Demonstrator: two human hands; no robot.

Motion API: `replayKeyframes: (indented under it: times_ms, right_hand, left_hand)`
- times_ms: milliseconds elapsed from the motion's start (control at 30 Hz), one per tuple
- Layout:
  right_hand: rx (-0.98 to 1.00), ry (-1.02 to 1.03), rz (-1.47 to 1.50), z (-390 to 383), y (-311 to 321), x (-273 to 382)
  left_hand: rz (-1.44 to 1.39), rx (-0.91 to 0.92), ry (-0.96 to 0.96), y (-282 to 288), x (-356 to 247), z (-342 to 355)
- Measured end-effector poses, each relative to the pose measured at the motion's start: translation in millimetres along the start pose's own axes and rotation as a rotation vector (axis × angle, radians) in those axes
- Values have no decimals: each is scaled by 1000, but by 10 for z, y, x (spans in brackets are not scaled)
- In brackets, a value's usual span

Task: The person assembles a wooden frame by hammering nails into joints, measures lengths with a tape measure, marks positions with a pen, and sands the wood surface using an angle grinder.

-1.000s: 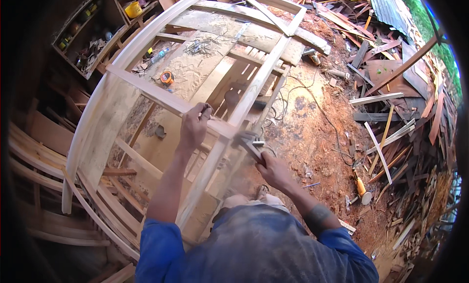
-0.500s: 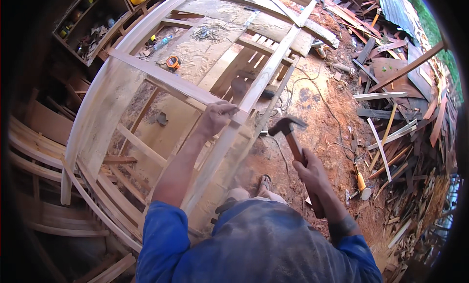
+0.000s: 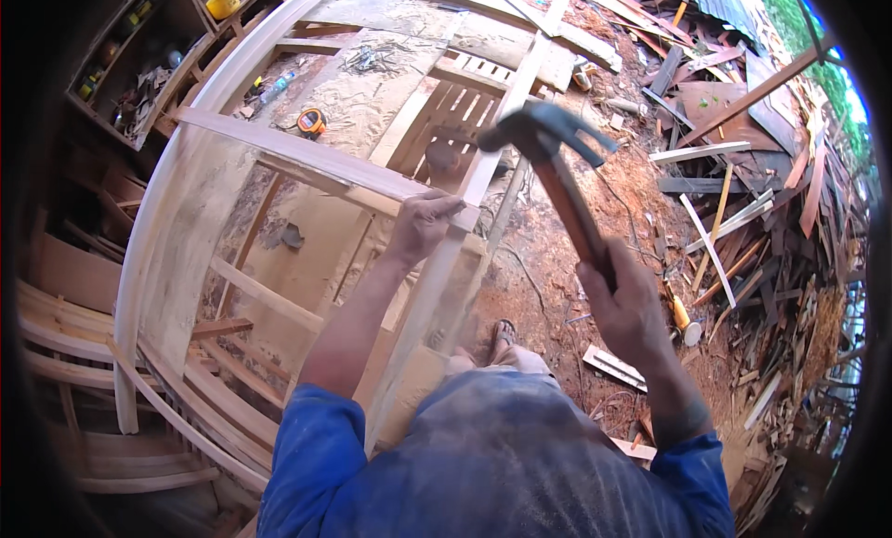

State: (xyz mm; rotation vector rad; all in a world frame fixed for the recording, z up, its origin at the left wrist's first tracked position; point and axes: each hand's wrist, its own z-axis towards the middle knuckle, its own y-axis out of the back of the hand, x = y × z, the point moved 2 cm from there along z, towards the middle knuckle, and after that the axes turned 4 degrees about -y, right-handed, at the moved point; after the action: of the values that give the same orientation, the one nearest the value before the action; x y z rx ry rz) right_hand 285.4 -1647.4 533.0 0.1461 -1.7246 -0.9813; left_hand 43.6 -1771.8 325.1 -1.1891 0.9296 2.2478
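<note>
My right hand grips the wooden handle of a claw hammer, raised with its dark head above the frame's right side. My left hand rests at the corner joint of a pale wooden frame, where a crosspiece meets the long right rail. Its thumb and fingers are pinched together over the joint; whatever they hold is too small or hidden to make out. The hammer head is apart from the wood, up and to the right of the left hand.
An orange-and-black tape measure and a plastic bottle lie on the sawdust-covered boards inside the frame. Scrap wood is heaped on the right. A yellow-handled tool lies on the dirt floor. Cluttered shelves stand at far left.
My right hand has lifted the hammer upward, and its head now shows larger and higher. My left hand stays pinched at the same joint. The view has shifted slightly.
</note>
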Motion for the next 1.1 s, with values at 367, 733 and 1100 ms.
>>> replayKeyframes:
  times_ms: [367, 733, 1100]
  right_hand:
    - [71, -151, -154, 152, -283, -154]
    - [-39, -191, -118, -105, -461, -712]
    - [-111, -615, 297, -781, -227, -1656]
  left_hand:
    - [92, -25, -150, -84, 76, -11]
    - [67, 33, -75, -27, 64, 100]
    - [769, 279, 173, 600, 524, 758]
